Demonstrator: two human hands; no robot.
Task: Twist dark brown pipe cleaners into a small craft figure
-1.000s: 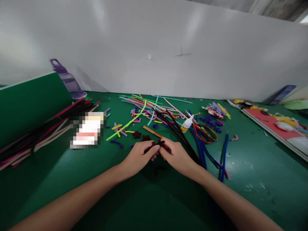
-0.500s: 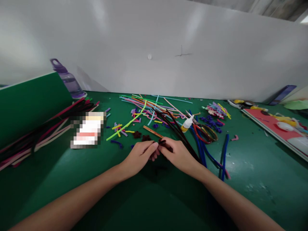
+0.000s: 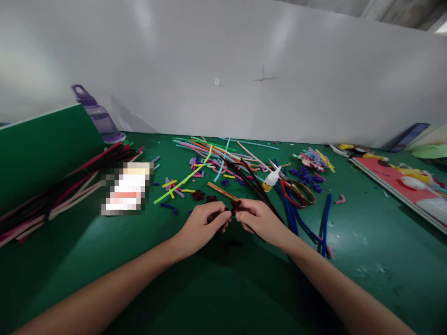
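Note:
My left hand (image 3: pixel 206 223) and my right hand (image 3: pixel 261 219) are close together low over the green table, thumbs and fingers pinched. Between their fingertips shows a dark brown pipe cleaner (image 3: pixel 233 211), bent small; its ends are hidden by the fingers. Just beyond the hands lie brown pipe-cleaner flowers, one at the left (image 3: pixel 199 195) and another partly behind my left hand (image 3: pixel 211 199). A flat brownish-orange stick (image 3: pixel 222 190) points toward my right hand. Long brown pipe cleaners (image 3: pixel 256 184) run behind my right hand.
A glue bottle (image 3: pixel 271 179) stands beside red-handled scissors (image 3: pixel 296 191). Behind are loose coloured pipe cleaners (image 3: pixel 206 150) and purple flowers (image 3: pixel 306 178). Blue pipe cleaners (image 3: pixel 326 223) lie right. A purple water bottle (image 3: pixel 101 118) and a green board (image 3: pixel 45 144) stand left.
My fingertips have moved slightly apart, the right hand shifting a little to the right. More of the dark brown pipe cleaner shows between them. Objects on the table stay put.

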